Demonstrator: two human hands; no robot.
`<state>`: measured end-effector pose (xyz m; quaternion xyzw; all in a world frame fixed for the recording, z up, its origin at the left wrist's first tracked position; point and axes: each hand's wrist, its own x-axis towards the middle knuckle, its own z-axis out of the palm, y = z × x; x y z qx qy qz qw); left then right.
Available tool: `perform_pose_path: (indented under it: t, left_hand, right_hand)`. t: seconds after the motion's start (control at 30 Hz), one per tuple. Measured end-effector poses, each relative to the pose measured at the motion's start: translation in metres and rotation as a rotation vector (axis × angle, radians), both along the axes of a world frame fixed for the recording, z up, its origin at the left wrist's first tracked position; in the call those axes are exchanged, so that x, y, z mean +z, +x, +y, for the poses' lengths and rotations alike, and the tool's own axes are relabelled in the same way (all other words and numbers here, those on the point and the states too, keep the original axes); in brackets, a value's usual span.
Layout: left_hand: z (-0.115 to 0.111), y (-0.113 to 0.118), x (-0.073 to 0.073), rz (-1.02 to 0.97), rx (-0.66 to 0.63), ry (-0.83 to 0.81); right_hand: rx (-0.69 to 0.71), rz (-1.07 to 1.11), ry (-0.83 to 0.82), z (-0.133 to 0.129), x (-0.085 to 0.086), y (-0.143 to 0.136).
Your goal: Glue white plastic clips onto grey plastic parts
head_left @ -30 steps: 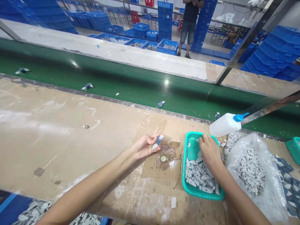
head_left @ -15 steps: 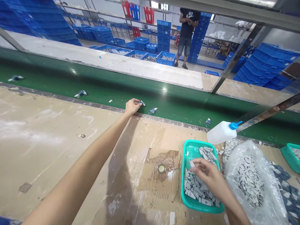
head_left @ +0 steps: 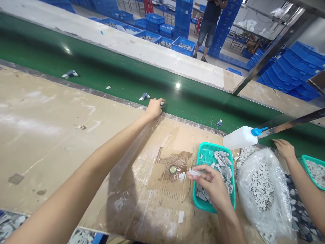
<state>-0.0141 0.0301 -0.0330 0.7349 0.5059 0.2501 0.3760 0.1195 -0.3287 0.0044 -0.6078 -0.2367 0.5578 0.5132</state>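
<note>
My left hand (head_left: 154, 107) reaches onto the green belt (head_left: 193, 105), its fingers closed on a small pale piece (head_left: 163, 103) that they mostly cover. Just left of it on the belt lies a dark blue and white piece (head_left: 144, 96). My right hand (head_left: 214, 184) pinches a flat, whitish chip (head_left: 194, 172) between thumb and fingers. That hand is over the left rim of a green basket (head_left: 214, 207) of grey-white chips. Beside the chip, a round cap-like dish (head_left: 173, 169) sits on a wet cardboard piece (head_left: 162, 183).
A white squeeze bottle (head_left: 240, 138) lies tilted behind the basket. To the right are a clear plastic bag (head_left: 281, 210) of chips and another person's hand (head_left: 284, 148) at the belt. Metal posts (head_left: 269, 54) rise beyond. A person (head_left: 209, 27) stands behind blue crates (head_left: 184, 46).
My left hand has shifted right, leaving a blue and white piece on the belt. My right hand has carried its chip left toward the cardboard. Another person's arm has appeared at right.
</note>
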Motion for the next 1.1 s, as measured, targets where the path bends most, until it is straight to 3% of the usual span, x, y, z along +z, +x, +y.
perform_pose_path:
  t: [0.1, 0.2, 0.3, 0.37, 0.47, 0.57, 0.7, 0.93, 1.1]
  left_hand:
    - [-0.020, -0.009, 0.015, -0.117, -0.028, -0.170]
    - [-0.057, -0.025, 0.027, -0.462, -0.170, -0.607]
    - [-0.106, -0.043, 0.023, -0.885, -0.313, -1.062]
    - [-0.139, -0.051, 0.015, -1.030, -0.327, -1.174]
    - [-0.175, -0.058, 0.002, -1.123, -0.233, -1.247]
    - [-0.191, -0.061, -0.006, -1.158, -0.153, -1.252]
    - [-0.193, -0.065, -0.007, -1.182, -0.139, -1.207]
    - [-0.193, -0.070, -0.005, -1.221, -0.275, -1.219]
    - [-0.197, -0.070, -0.006, -1.174, -0.241, -1.068]
  right_hand:
    - [0.035, -0.211, 0.069, 0.004, -0.003, -0.008]
    - [0.101, -0.487, 0.141, 0.004, -0.011, -0.018]
    - [0.116, -0.675, 0.155, 0.004, -0.017, -0.030]
    - [0.115, -0.811, 0.161, 0.006, -0.020, -0.038]
    - [0.156, -1.048, 0.213, 0.010, -0.023, -0.046]
    - [0.198, -1.244, 0.311, 0.012, -0.026, -0.051]
    - [0.211, -1.349, 0.386, 0.012, -0.029, -0.053]
    - [0.237, -1.421, 0.370, 0.012, -0.028, -0.057]
    - [0.261, -1.468, 0.368, 0.013, -0.028, -0.059]
